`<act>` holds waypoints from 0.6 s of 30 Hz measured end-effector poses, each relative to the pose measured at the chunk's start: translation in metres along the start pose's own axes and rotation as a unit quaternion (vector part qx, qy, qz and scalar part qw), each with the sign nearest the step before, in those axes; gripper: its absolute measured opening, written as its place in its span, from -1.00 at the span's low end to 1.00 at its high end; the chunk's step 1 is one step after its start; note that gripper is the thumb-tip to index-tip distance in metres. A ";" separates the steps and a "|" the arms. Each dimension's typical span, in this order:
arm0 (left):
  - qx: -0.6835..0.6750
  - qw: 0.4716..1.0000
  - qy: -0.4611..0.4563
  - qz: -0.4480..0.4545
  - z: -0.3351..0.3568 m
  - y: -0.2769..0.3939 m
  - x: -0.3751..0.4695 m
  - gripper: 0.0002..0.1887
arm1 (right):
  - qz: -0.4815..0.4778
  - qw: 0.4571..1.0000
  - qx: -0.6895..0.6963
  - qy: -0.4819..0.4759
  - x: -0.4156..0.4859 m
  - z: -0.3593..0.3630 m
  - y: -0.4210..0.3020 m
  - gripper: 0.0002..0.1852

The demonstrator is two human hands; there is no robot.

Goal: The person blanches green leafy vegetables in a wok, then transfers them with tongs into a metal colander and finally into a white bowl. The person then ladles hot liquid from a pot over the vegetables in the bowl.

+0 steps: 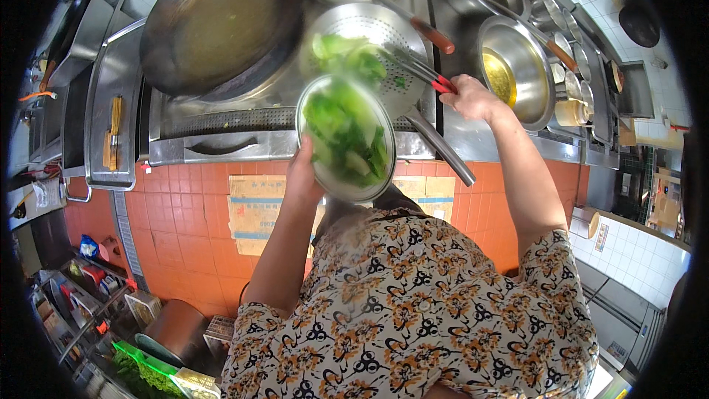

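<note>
My left hand [304,172] grips the left edge of an oval dish [391,141], tilted over the front of the stove. Cooked leafy greens [346,127] lie on it, partly blurred. Just beyond, more greens [343,52] sit in a perforated steel strainer [382,14], whose thick metal handle [443,147] points towards me. My right hand [471,98] is closed around the red grips of metal tongs [416,66]. The tongs' tips reach over the strainer beside the greens; whether they pinch a leaf I cannot tell.
A large dark wok [221,27] holding cloudy liquid stands at the left of the stove. To the right, a steel bowl [537,88] contains yellow liquid. A wooden-handled ladle [435,36] rests behind the strainer. Flattened cardboard [255,221] covers part of the red tiled floor [183,233].
</note>
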State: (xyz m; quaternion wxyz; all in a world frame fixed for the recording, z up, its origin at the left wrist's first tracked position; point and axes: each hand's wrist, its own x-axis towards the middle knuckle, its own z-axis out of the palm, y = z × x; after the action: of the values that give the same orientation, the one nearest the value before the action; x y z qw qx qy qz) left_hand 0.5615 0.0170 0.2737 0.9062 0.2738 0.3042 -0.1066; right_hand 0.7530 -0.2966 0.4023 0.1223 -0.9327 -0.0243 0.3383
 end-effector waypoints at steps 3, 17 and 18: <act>-0.008 1.000 0.009 0.001 -0.005 -0.001 -0.003 -0.32 | -0.002 1.000 -0.002 0.001 0.005 -0.007 -0.001 -0.58; -0.022 0.998 0.036 -0.042 0.039 0.001 0.016 -0.30 | -0.133 0.969 -0.143 0.152 -0.141 -0.034 -0.040 -0.76; -0.022 1.000 0.004 -0.014 0.042 0.000 0.019 -0.29 | -0.163 0.954 -0.184 0.171 -0.151 -0.026 -0.042 -0.76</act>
State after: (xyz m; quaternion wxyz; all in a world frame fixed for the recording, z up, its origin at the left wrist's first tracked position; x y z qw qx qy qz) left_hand 0.5975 -0.0076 0.2897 0.9092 0.2504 0.3136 -0.1113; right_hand 0.6547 -0.2810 0.5259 0.0046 -0.9663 -0.2166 0.1390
